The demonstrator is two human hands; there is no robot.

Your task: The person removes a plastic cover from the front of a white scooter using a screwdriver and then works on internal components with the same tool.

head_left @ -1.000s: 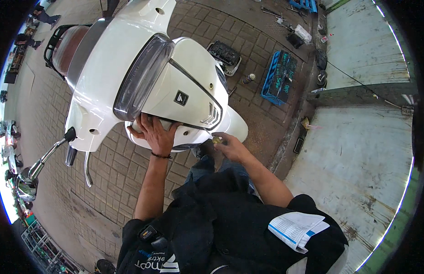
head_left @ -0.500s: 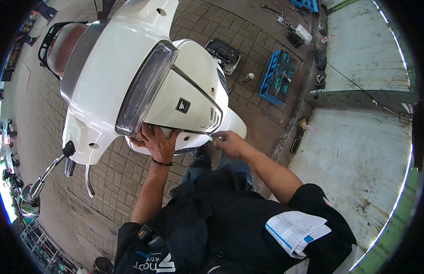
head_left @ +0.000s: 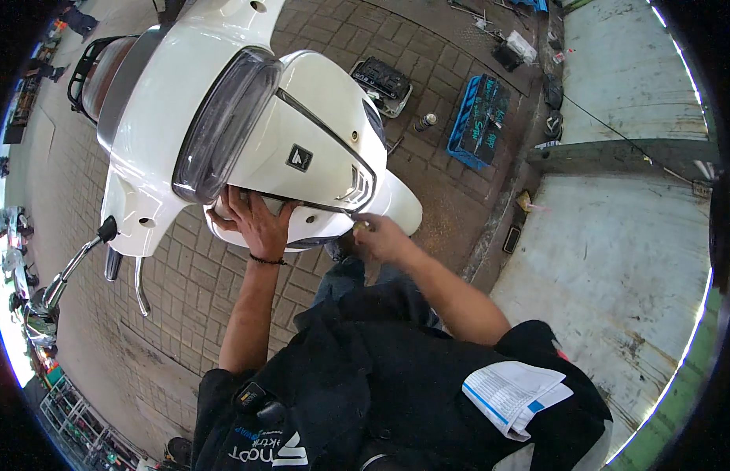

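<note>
A white scooter's front cover (head_left: 259, 161) stands before me, its long clear headlight (head_left: 227, 122) to the left and a dark badge (head_left: 300, 158) in the middle. My left hand (head_left: 259, 228) lies against the cover's near edge just below the headlight, fingers spread and thumb apart; some fingertips are hidden at the seam. At the lower right corner of the cover, by the slotted trim (head_left: 363, 187), my right hand (head_left: 383, 238) is closed round a small tool with a yellowish handle (head_left: 360, 226). Its tip is too blurred to make out.
On the brick paving beyond the scooter lie an open black tool case (head_left: 382, 78), a spray can (head_left: 425, 122) and a blue crate (head_left: 480, 122). Pale metal panels (head_left: 608, 259) rise at the right. A mirror (head_left: 43, 318) and brake lever (head_left: 142, 290) stick out at the left.
The scooter sits slightly further left and higher in the picture. My right hand has shifted a little left and the tool's thin shaft no longer shows clearly. My left hand keeps its place on the cover.
</note>
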